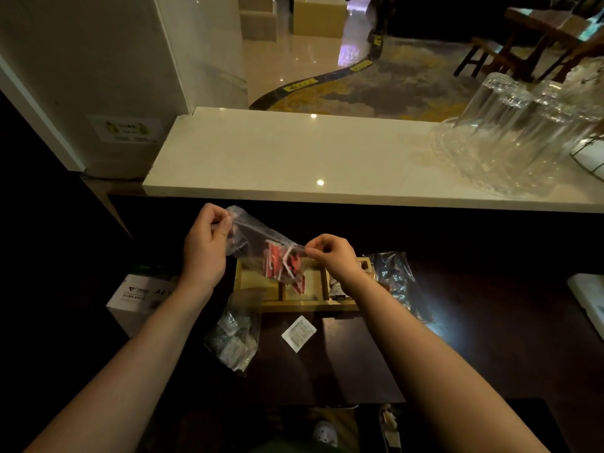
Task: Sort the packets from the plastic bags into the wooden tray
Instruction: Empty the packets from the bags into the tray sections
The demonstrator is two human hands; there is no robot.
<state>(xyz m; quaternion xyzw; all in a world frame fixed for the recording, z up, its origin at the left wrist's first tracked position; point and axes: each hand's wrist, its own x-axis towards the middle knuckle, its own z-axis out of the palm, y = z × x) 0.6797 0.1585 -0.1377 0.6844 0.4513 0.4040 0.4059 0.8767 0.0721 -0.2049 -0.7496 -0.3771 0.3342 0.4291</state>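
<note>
Left hand (204, 246) and right hand (330, 256) pinch bag (261, 250) top; tray (310, 304) below, partly hidden by it.

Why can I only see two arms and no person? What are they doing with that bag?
The camera sits on the person's head and looks down, so you see only their own arms. The left hand and the right hand each pinch one end of a clear plastic bag with red packets inside, holding it up above a wooden tray with compartments. On the dark table lie another bag of pale packets, one loose white packet, and a dark crinkly bag on the right. Behind is a pale counter with upside-down glasses.
</note>
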